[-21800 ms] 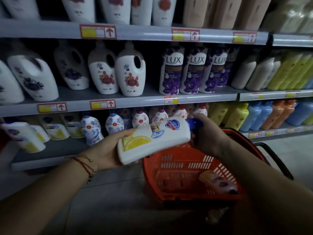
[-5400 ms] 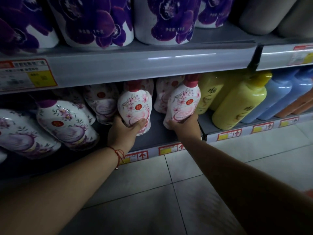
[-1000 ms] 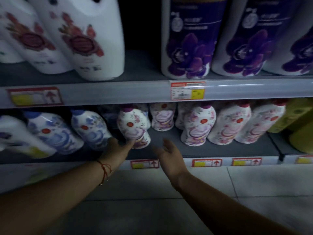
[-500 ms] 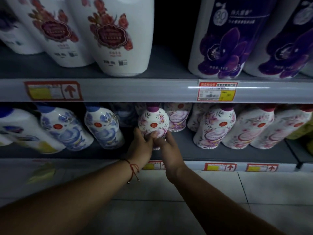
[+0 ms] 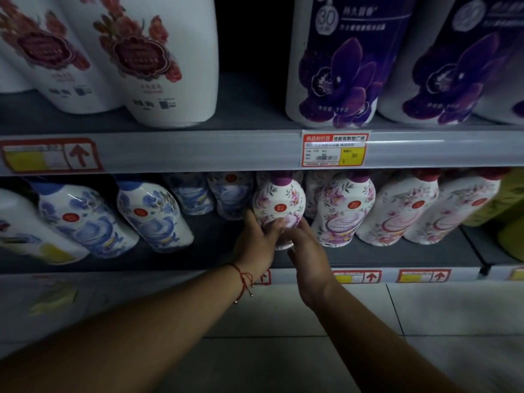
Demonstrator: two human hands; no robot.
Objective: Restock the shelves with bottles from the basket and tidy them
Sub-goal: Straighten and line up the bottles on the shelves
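Left hand: cupped round the lower left side of the purple-capped bottle, thumb across its front, fingers hidden behind it.
Right hand: against the same bottle's lower right side, fingers curled on its base, meeting the left thumb in front.
Wrist: a red string bracelet hangs on the left wrist.
Purple-capped bottle: upright on the lower shelf, near its front, white with pink and lilac flowers and a small red seal.
To its right: another purple-capped floral bottle just beside it, then two red-capped floral bottles, all in a row at the shelf front.
Far right: a yellow-green bottle, only partly in view.
To its left: a gap on the shelf, then blue-flowered bottles with blue caps, leaning in this wide view; more stand behind.
Far left: a white bottle with a yellow patch, blurred.
Upper shelf: big white jugs with red flower labels on the left, tall purple orchid bottles on the right, a dark gap between them.
Shelf edge: a price tag reading 30 sits under the orchid bottles; red arrow labels mark both rails.
Floor: pale tiles below the arms.
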